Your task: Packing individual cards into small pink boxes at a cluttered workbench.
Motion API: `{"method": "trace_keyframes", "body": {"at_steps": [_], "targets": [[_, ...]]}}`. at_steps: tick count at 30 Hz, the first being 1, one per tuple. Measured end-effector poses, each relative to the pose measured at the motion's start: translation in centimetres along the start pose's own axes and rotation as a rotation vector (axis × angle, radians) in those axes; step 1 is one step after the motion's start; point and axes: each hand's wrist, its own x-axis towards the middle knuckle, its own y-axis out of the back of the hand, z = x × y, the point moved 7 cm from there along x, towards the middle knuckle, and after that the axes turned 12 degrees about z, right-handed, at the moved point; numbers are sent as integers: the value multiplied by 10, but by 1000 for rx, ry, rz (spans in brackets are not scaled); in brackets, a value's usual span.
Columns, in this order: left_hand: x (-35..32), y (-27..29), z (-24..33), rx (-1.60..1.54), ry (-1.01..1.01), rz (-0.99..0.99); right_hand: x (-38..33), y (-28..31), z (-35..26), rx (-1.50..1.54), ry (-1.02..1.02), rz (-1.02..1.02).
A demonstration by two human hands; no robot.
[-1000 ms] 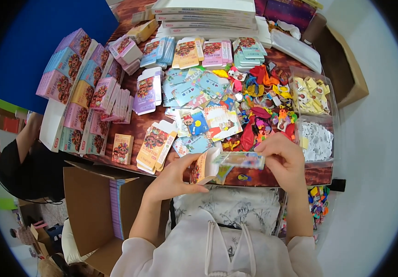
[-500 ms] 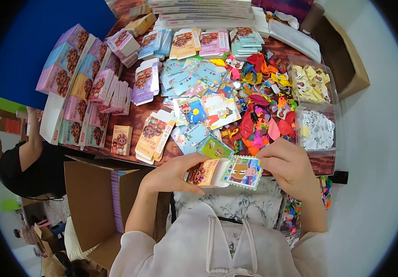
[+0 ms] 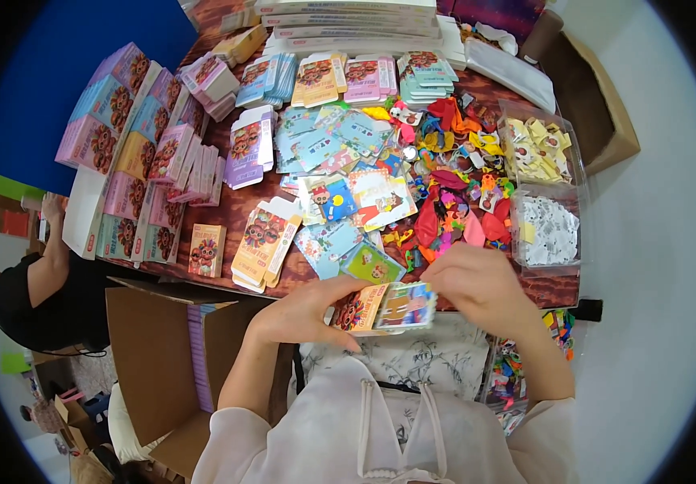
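**Two hands closing on a small printed box at the table's near edge**

A person is holding a small colourful carton (image 3: 384,308) just off the near edge of the brown table (image 3: 227,211), above their lap. The left hand (image 3: 303,310) is gripping the carton's orange end, thumb on top and fingers beneath, its grip clenched on the box. The right hand (image 3: 481,286) is curling over the carton's other end, its grip also grasping the box. To the left of the person's lap, an open cardboard box (image 3: 154,355) is standing below the table edge. On the table near the hands, a stack of flat orange cartons (image 3: 263,242) is lying beside loose picture cards (image 3: 348,194). A heap of bright balloons and small toys (image 3: 453,202) is spreading toward the right edge, next to two clear plastic tubs (image 3: 545,194). Along the left edge, rows of pink and purple boxes (image 3: 134,153) are lining up. At the far edge, white flat stacks (image 3: 356,20) are piling up. A second person's arm (image 3: 49,258) is resting by the left edge.
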Motion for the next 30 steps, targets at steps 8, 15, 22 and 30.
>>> {"method": "trace_keyframes", "body": {"at_steps": [8,15,22,30], "targets": [[8,4,4,-53,46,207,1,-26,-26,-141,50,75],[14,10,-3,-83,54,387,0,21,71,-38,-461,350],[20,5,-7,-64,54,394,15,2,153,-466,-302,378],[20,20,-25,-255,157,439,-31,26,186,640,-850,675]]}}
